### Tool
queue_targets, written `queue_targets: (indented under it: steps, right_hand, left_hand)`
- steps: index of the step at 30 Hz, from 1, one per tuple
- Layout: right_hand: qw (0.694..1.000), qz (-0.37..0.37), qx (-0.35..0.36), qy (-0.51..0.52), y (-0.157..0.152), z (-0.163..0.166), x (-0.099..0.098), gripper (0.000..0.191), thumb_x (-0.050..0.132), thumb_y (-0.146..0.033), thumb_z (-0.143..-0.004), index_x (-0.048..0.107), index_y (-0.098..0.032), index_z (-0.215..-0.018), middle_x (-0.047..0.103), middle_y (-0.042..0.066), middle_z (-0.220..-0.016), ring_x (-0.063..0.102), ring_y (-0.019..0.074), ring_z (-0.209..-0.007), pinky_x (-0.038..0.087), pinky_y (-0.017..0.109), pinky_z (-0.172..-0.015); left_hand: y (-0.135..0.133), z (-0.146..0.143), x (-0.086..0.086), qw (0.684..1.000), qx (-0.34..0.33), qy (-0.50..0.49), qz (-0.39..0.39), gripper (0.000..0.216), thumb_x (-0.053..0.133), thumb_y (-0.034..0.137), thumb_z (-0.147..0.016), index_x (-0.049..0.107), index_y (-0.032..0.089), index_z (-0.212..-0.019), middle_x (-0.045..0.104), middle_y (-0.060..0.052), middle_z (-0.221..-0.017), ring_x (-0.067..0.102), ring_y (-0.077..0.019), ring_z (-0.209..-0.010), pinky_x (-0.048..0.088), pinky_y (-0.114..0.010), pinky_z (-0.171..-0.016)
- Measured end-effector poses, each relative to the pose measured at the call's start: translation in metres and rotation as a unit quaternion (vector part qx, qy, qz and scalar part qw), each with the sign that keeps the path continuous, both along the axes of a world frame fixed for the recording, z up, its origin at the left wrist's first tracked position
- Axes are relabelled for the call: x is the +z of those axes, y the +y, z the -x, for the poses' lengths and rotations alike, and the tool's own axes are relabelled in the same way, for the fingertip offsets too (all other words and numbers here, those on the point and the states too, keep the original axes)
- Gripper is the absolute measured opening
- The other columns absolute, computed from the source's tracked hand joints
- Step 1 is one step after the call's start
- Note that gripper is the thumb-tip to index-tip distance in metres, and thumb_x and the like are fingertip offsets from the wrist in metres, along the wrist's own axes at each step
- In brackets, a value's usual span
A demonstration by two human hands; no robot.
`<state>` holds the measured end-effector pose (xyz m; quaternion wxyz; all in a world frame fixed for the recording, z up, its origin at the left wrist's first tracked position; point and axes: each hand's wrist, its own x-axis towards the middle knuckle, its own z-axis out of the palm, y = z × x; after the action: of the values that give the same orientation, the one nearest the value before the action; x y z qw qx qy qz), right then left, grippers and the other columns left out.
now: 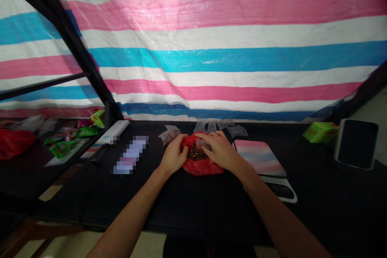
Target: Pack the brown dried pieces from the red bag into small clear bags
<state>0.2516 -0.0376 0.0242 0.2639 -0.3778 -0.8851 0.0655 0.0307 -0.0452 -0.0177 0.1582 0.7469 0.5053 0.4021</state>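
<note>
A red plastic bag lies opened on the black table, with small brown and yellowish bits inside. My left hand grips the bag's left rim, thumb towards the opening. On the opposite side, my right hand is curled over the right rim, its fingers partly hidden by the bag. Some clear plastic shows inside the mouth near those right fingers. Just behind my left hand rests a small clear bag of brown pieces. Thin clear plastic bags lie behind the red one.
Right of the bag sits a kitchen scale with a pastel-coloured top. A green box and an upright dark-faced panel stand farther right. At left are a white power strip and a blurred-out flat item. Striped sheeting hangs behind.
</note>
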Motion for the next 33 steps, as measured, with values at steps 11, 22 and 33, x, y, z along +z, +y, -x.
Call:
queue_targets:
  steps: [11, 22, 33]
  right_hand:
    - [0.999, 0.041, -0.019, 0.017, -0.001, 0.004, -0.001, 0.048, 0.065, -0.02, -0.093, 0.058, -0.026, -0.14, 0.07, 0.007, -0.13, 0.062, 0.0248, -0.113, 0.035, 0.04, -0.101]
    - [0.993, 0.093, -0.017, 0.073, -0.002, 0.01, -0.002, 0.048, 0.064, -0.01, -0.091, 0.059, -0.029, -0.135, 0.073, 0.002, -0.122, 0.062, 0.0219, -0.109, 0.034, 0.04, -0.099]
    - [0.993, 0.101, -0.014, 0.058, -0.008, 0.012, -0.003, 0.051, 0.062, -0.009, -0.091, 0.056, -0.028, -0.138, 0.073, 0.005, -0.121, 0.062, 0.0234, -0.111, 0.035, 0.042, -0.1]
  left_hand:
    - [-0.005, 0.001, 0.002, 0.997, 0.006, -0.054, 0.048, 0.032, 0.048, 0.018, -0.093, 0.054, 0.021, -0.125, 0.068, -0.007, -0.121, 0.065, -0.0231, -0.112, 0.049, -0.039, -0.102]
    - [-0.015, 0.001, 0.005, 0.99, 0.036, -0.01, 0.133, 0.034, 0.046, 0.026, -0.097, 0.048, 0.025, -0.132, 0.072, -0.006, -0.118, 0.072, -0.0238, -0.103, 0.055, -0.035, -0.088]
    - [-0.017, -0.003, 0.003, 0.989, 0.029, 0.069, 0.125, 0.04, 0.045, 0.029, -0.098, 0.048, 0.023, -0.137, 0.074, -0.008, -0.114, 0.075, -0.025, -0.092, 0.058, -0.037, -0.083]
